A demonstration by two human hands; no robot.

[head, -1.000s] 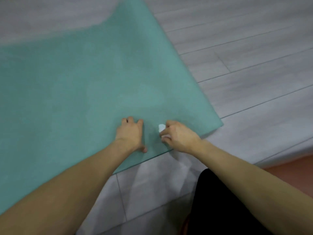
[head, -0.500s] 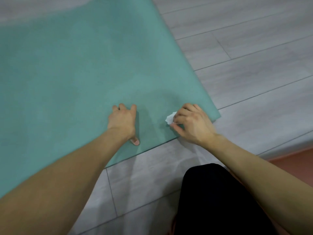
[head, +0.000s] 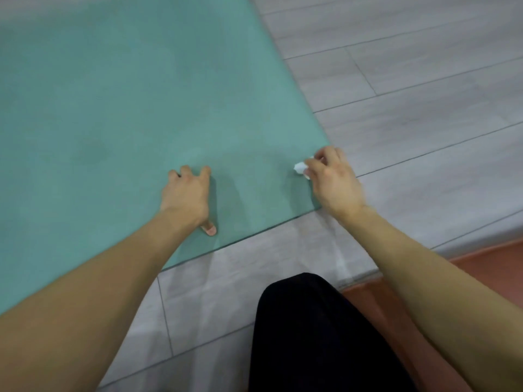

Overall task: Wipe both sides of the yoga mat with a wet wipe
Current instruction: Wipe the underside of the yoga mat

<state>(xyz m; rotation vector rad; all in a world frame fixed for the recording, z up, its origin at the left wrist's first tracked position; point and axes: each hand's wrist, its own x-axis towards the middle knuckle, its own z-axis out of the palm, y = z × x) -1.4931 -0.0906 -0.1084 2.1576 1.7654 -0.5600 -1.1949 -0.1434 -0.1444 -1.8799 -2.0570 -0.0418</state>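
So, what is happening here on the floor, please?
A person leans over a teal green yoga mat spread flat on a grey plank floor. The left hand presses on the mat near its front edge, seemingly to hold it in place. The right hand pinches a small crumpled white wet wipe against the mat close to its front right corner. Only the upper side shows, so how much is wiped cannot be told.

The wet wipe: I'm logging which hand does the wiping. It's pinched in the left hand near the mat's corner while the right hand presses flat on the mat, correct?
Not quite: the hands are swapped. The head view shows the wet wipe pinched in the right hand near the corner of the yoga mat, while the left hand presses on the mat.
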